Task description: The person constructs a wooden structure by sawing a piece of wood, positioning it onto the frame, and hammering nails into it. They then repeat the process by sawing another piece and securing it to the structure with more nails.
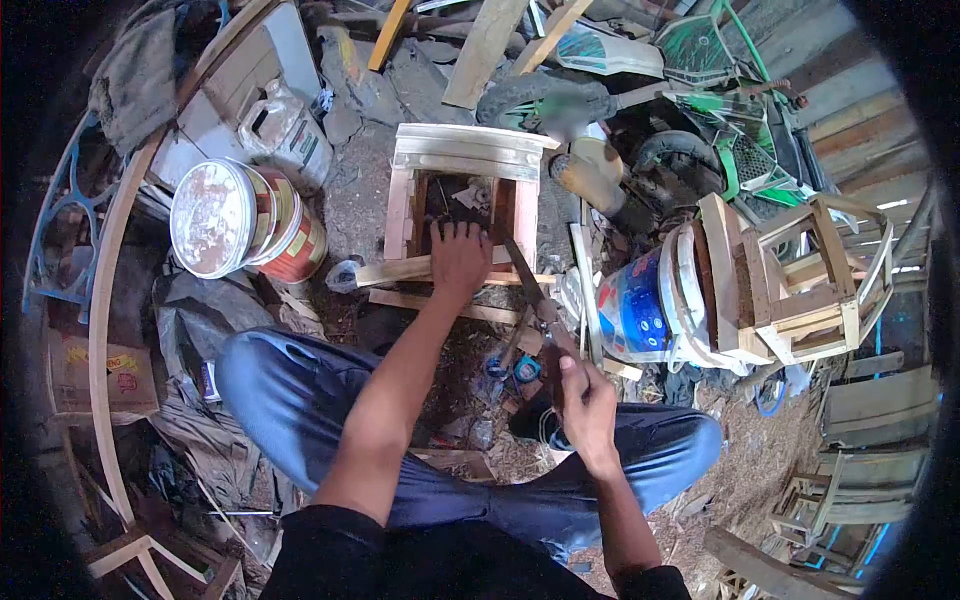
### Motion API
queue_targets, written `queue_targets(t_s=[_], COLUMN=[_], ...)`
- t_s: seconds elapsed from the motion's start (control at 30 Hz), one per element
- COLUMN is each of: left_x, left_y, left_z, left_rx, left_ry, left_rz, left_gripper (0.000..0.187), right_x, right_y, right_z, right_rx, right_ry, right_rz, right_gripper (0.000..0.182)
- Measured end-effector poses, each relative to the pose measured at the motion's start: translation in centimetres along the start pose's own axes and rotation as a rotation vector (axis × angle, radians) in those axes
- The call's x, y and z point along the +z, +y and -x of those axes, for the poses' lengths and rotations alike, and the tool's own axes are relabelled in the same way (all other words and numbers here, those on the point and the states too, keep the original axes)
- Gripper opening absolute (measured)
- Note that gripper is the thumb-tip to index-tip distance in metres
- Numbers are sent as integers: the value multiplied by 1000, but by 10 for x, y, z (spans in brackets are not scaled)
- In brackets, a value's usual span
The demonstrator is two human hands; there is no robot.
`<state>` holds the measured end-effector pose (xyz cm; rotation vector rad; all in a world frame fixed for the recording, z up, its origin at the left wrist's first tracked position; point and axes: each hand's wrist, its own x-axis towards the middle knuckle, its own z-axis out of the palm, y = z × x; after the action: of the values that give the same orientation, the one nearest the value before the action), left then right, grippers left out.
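Observation:
A small wooden stool frame (465, 150) lies on its side on the ground in front of me. My left hand (459, 258) presses flat on its near rail, fingers spread over the wood. My right hand (582, 395) grips the handle of a long blade (527, 280), a saw or knife, whose tip reaches the frame's right leg. Loose wooden slats (440, 302) lie under the frame by my knees.
Paint buckets (240, 220) lie at the left, a white jerrycan (285, 130) behind them. A blue-white bucket (650, 305) and finished wooden frames (800, 275) stand right. A green motorcycle (700, 90) is behind. A curved wooden piece (100, 330) runs along the left.

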<state>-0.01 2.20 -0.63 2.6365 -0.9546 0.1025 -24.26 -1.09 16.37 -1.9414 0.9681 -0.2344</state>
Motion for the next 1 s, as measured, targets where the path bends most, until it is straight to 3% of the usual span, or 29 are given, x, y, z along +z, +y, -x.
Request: queue_targets(t_s=[0.1, 0.17, 0.3, 0.33, 0.37, 0.77, 0.83, 0.93, 1.0], left_x=[1, 15, 6, 5, 4, -3, -3, -7, -9], left_y=[2, -2, -2, -1, 0, 2, 1, 4, 4], left_z=[-2, -4, 0, 0, -1, -3, -3, -3, -4], left_rx=[-100, -117, -116, -102, -86, -127, -128, -139, -147], left_ry=[47, 221, 111, 116, 123, 58, 37, 13, 7], left_rz=[-11, 13, -2, -39, -75, 62, 41, 28, 34], left_gripper=[39, 49, 57, 59, 61, 71, 71, 72, 72], right_x=[1, 5, 11, 9, 9, 21, 13, 10, 10], right_y=[6, 21, 6, -13, -25, -33, -58, -60, -69], right_z=[3, 2, -1, -5, -11, -35, -46, -64, -70], right_rx=[-58, -107, -81, -10, 60, 44, 198, 78, 126], right_ry=[5, -1, 10, -40, -87, -45, -129, -124, -144], right_rz=[-31, 4, 55, 105, 154, 94, 181, 198, 173], right_gripper=[40, 39, 40, 31, 36, 42, 42, 43, 44])
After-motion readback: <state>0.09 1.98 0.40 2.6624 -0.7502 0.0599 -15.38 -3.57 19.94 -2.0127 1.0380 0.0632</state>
